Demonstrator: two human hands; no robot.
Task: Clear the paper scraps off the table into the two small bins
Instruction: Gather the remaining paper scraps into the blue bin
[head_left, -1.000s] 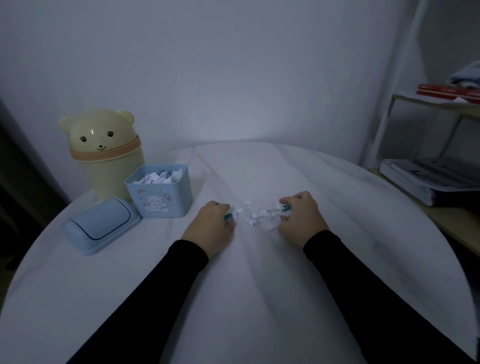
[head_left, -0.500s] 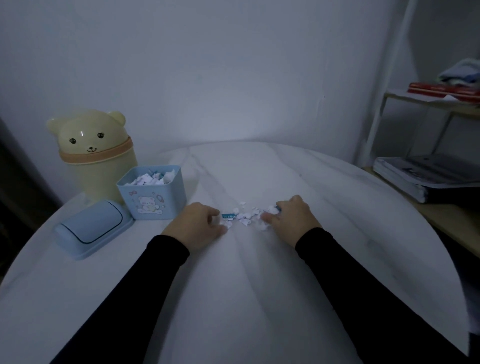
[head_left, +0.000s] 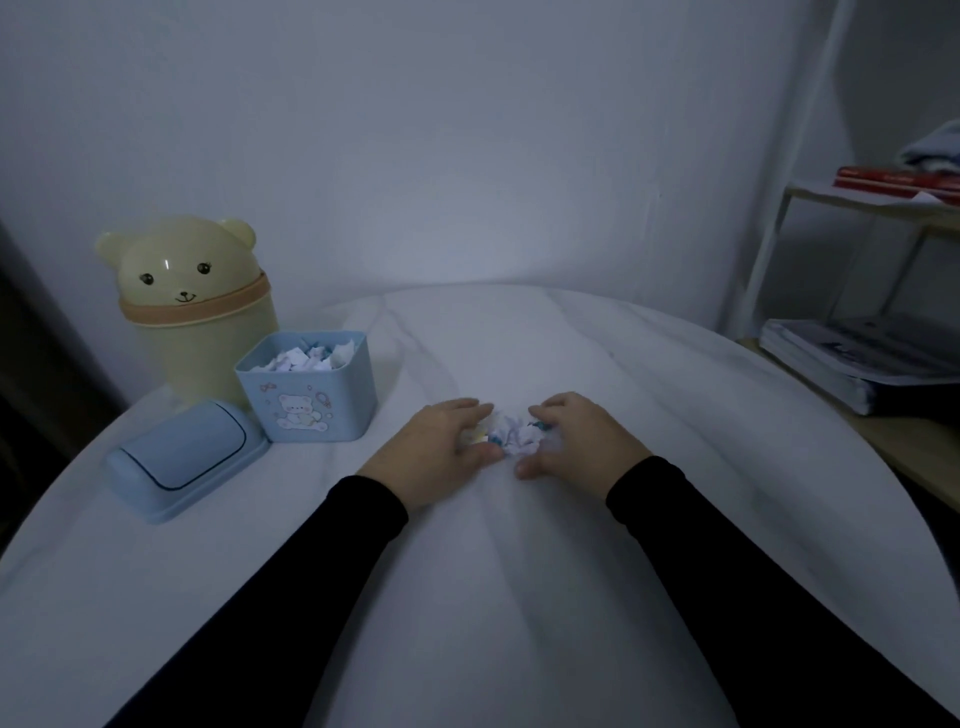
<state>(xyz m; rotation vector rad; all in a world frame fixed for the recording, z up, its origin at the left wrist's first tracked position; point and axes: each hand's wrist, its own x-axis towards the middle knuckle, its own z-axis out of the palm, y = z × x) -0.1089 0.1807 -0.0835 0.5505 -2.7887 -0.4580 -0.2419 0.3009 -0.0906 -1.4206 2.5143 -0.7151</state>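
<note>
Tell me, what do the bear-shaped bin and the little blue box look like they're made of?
Bear-shaped bin: probably moulded plastic with a glossy finish, since a bright highlight sits on its smooth domed head. Blue box: likely plastic too, more matte, with thin even walls, rounded corners and a printed bear picture. The dim light leaves both uncertain.

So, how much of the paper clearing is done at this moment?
Partly done. The open square blue bin is already heaped with white scraps, its blue lid lying beside it. In hand: the left hand and right hand cup the last small pile of paper scraps on the white round table. Left: lift that pile into a bin. The yellow bear-shaped bin is closed.
</note>
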